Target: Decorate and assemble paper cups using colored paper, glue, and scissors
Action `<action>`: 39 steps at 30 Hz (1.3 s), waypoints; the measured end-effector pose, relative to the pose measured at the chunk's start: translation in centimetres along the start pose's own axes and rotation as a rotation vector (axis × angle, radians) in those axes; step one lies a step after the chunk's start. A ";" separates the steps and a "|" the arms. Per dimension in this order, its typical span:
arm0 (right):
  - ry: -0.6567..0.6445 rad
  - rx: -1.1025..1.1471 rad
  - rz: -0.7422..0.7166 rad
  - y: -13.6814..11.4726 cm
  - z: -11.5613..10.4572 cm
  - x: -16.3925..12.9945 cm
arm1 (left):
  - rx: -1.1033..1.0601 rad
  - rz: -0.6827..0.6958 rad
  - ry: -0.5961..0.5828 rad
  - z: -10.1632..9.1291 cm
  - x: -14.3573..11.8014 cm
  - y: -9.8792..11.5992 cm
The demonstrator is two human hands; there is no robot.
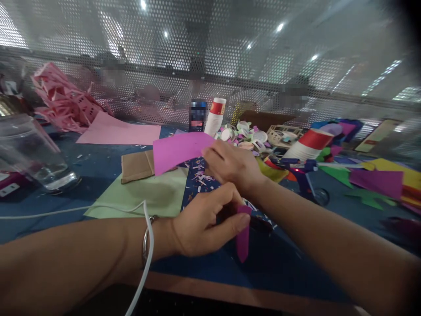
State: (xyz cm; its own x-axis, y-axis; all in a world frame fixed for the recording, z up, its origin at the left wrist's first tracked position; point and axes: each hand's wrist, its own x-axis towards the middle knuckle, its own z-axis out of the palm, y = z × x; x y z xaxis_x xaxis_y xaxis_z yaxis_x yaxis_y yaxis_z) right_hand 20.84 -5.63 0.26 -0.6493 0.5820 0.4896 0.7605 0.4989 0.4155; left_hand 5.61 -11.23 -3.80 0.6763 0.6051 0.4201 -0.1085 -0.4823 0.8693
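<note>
My left hand (205,221) pinches a small purple paper strip (243,239) between thumb and fingers, low over the blue table. A dark object, possibly scissors, lies just behind that hand and is mostly hidden. My right hand (230,164) reaches forward and holds one edge of a larger purple paper sheet (177,151), lifted a little above the table. Under the sheet lie a brown cardboard piece (136,166) and a light green sheet (148,193). Paper scraps are scattered between them.
A clear glass jar (36,153) stands at the left. Pink paper (121,131) lies at the back left before a perforated metal screen. Stacked paper cups (215,115), small lids and a tipped red-white cup (309,145) sit behind; coloured paper (378,180) lies right. A white cable (144,245) crosses my left wrist.
</note>
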 end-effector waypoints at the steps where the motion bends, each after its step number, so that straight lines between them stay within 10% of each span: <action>1: -0.011 0.014 -0.010 -0.2 0.6 1.0 | -0.008 0.001 0.021 -0.1 -0.1 0.0; 6: -0.148 0.192 -0.011 0.2 1.9 1.9 | -0.136 -0.022 0.249 -0.2 0.2 -0.2; 18: -0.511 0.607 0.409 5.8 -2.9 -11.0 | -0.340 -0.290 0.577 -1.3 3.5 -3.1; 39: -0.600 0.687 0.286 2.6 -3.0 -12.1 | -0.315 -0.435 0.634 -1.6 4.0 -3.5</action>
State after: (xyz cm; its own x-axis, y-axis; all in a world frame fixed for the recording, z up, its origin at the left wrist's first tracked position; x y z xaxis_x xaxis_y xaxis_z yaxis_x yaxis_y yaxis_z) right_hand 30.67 -13.32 -2.25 -0.4768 0.8775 -0.0513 0.8471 0.4432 -0.2932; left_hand 7.49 -6.14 -4.71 0.1766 0.9842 0.0145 -0.1948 0.0205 0.9806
